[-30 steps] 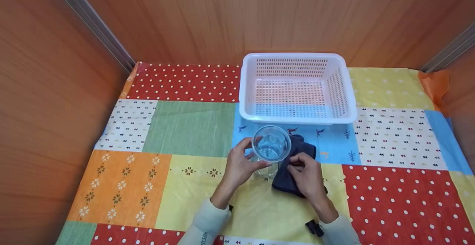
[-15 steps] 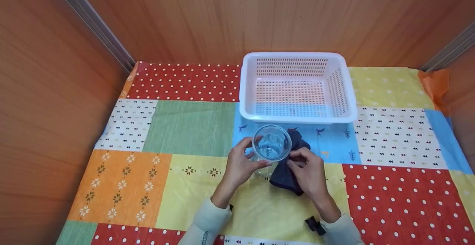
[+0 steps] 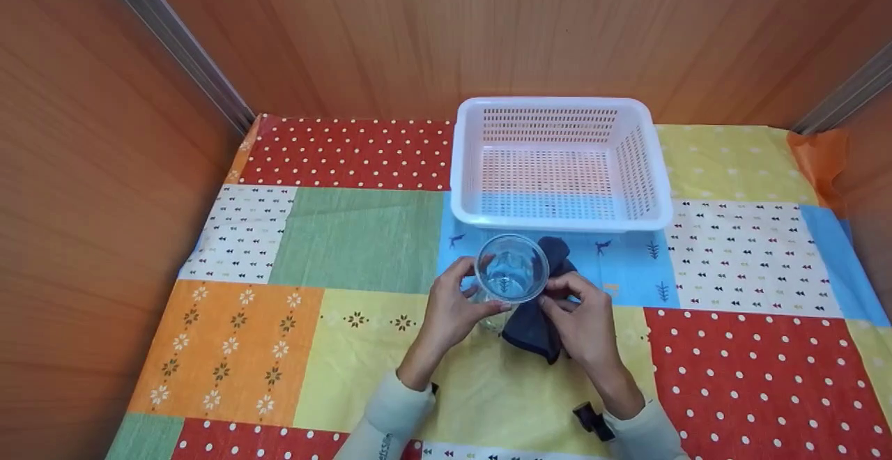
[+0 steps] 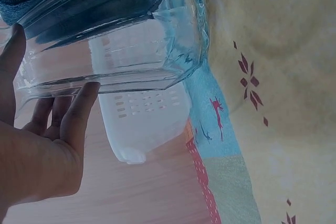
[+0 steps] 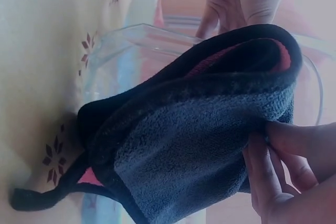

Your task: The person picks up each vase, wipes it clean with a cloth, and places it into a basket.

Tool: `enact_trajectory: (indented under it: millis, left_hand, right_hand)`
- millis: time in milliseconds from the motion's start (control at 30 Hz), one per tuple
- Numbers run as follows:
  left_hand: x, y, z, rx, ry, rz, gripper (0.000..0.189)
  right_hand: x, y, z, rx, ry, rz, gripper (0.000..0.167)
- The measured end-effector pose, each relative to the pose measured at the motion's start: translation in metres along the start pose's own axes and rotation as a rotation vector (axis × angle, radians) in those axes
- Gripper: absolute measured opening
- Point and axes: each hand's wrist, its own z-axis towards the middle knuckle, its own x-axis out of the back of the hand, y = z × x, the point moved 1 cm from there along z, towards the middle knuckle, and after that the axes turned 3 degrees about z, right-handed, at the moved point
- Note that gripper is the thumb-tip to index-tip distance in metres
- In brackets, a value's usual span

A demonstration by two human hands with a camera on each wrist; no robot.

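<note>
A clear glass cup [image 3: 511,268] with faceted sides stands mouth up on the tablecloth, its base down in the left wrist view. My left hand [image 3: 449,307] grips its left side near the rim, thumb and fingers apart around the glass [image 4: 131,80]. Beside the cup's right side, my right hand [image 3: 582,320] pinches a folded dark grey cloth [image 3: 533,331]. In the right wrist view the cloth [image 5: 184,140] shows black edging, a pinkish inner side and a hanging loop. It lies against or very near the glass wall and hides part of it.
A white perforated plastic basket [image 3: 561,223] sits behind the cup, near the wooden back wall [image 3: 516,35]. A patchwork-patterned tablecloth [image 3: 369,237] covers the table. Another wooden panel [image 3: 90,188] rises at the left.
My right hand has shifted slightly left and up, bringing the cloth closer around the cup's right side. The cloth looks narrower and more bunched. My left hand and the cup stay put.
</note>
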Motion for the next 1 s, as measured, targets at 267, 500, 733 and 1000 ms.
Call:
enact_trajectory:
  millis: [267, 500, 733, 1000]
  left_hand:
    - [0.000, 0.000, 0.000, -0.002, 0.002, -0.004, 0.060]
    - [0.000, -0.001, 0.000, -0.007, 0.005, -0.007, 0.058]
    - [0.000, -0.001, 0.000, 0.008, 0.005, -0.009, 0.062]
    - [-0.001, -0.002, 0.000, 0.002, 0.009, 0.001, 0.061]
  right_hand:
    - [0.001, 0.000, 0.000, -0.038, -0.028, -0.030, 0.017]
    - [0.001, 0.006, 0.001, -0.077, -0.037, -0.066, 0.020]
    - [0.000, 0.022, -0.001, -0.103, -0.049, -0.084, 0.020]
    - [-0.002, 0.041, -0.003, -0.154, -0.061, -0.112, 0.021]
